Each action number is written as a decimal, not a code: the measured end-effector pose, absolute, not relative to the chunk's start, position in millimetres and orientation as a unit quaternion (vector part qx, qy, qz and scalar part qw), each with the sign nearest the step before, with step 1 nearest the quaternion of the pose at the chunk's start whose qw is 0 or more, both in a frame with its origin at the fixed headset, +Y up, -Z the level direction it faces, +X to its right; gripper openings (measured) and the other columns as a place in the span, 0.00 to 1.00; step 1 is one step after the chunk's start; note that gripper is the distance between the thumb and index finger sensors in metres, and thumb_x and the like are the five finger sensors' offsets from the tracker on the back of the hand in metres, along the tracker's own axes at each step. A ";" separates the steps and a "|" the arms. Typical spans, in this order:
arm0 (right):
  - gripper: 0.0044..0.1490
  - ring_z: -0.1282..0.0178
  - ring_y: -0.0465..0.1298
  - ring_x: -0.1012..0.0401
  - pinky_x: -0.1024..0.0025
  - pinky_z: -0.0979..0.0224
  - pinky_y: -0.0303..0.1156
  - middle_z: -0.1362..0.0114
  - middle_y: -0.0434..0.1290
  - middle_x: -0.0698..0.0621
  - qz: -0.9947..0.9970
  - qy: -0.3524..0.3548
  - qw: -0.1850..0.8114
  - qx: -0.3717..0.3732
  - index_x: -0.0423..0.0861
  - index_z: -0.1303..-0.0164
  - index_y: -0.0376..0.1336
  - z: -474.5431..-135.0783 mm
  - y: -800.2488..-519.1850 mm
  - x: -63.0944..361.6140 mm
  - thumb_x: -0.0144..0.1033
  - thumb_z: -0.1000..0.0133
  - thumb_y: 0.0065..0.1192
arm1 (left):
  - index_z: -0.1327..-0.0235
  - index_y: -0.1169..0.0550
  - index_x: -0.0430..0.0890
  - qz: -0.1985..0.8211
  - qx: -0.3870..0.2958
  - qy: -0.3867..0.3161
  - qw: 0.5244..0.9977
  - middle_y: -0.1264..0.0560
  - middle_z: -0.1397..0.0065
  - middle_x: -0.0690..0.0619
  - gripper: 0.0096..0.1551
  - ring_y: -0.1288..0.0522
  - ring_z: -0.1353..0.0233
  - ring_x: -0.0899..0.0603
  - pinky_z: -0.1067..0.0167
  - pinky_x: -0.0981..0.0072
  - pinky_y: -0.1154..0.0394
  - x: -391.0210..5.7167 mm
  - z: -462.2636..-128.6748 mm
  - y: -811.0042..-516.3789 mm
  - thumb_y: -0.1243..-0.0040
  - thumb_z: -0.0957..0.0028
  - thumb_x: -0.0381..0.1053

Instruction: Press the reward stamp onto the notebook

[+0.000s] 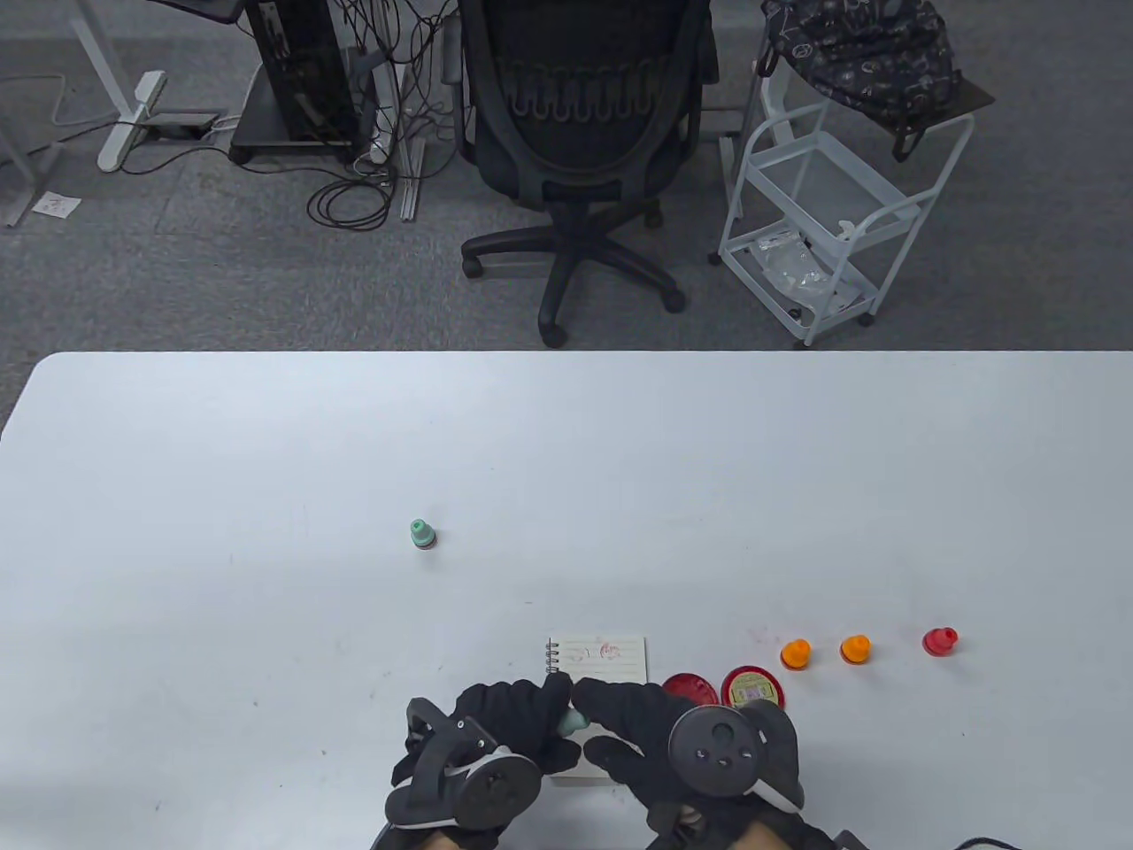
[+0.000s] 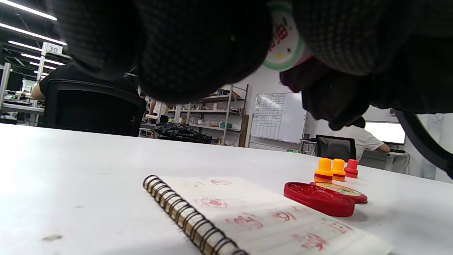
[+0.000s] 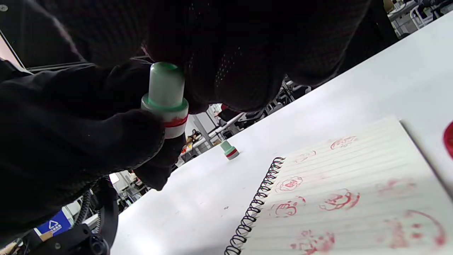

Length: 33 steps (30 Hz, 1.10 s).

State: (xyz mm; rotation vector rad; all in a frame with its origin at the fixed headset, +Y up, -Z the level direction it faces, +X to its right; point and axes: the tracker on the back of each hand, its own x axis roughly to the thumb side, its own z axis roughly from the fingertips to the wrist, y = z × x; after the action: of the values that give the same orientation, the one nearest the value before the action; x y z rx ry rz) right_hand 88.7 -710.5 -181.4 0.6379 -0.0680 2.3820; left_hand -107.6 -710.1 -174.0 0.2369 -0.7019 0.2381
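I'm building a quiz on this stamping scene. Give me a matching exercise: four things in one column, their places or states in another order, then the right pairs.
Things:
1. green stamp
2. second green stamp
3. notebook
4. red stamp

Places or states:
A. lying open, red marks on its page
B. standing alone, far on the table
C. held above the page by both hands
D. rightmost in the row of small stamps

Pairs: 1-C, 2-B, 3-A, 4-D
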 end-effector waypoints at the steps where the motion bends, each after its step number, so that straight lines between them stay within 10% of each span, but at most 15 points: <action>1: 0.37 0.45 0.82 0.57 0.61 0.42 0.79 0.38 0.77 0.52 0.914 -0.028 0.323 0.244 0.52 0.37 0.65 -181.4 -710.7 89.0 0.51 0.58 0.64 | 0.35 0.23 0.31 0.110 0.119 -0.343 0.925 0.18 0.51 0.50 0.43 0.16 0.60 0.45 0.48 0.43 0.21 -106.0 -173.5 -710.6 0.33 0.57 0.58; 33: 0.31 0.50 0.83 0.58 0.61 0.43 0.79 0.43 0.80 0.53 0.916 -0.068 0.321 0.232 0.54 0.45 0.68 -186.8 -706.0 91.6 0.46 0.59 0.71 | 0.40 0.21 0.31 0.170 0.125 -0.331 0.920 0.18 0.48 0.48 0.40 0.15 0.56 0.42 0.45 0.40 0.22 -99.8 -175.4 -706.2 0.31 0.57 0.57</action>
State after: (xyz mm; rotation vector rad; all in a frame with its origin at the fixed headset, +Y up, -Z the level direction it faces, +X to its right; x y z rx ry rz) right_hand 91.6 -706.0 -186.8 0.6090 -0.1782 2.4064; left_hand -99.8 -706.2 -175.4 0.2561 -0.6813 0.3502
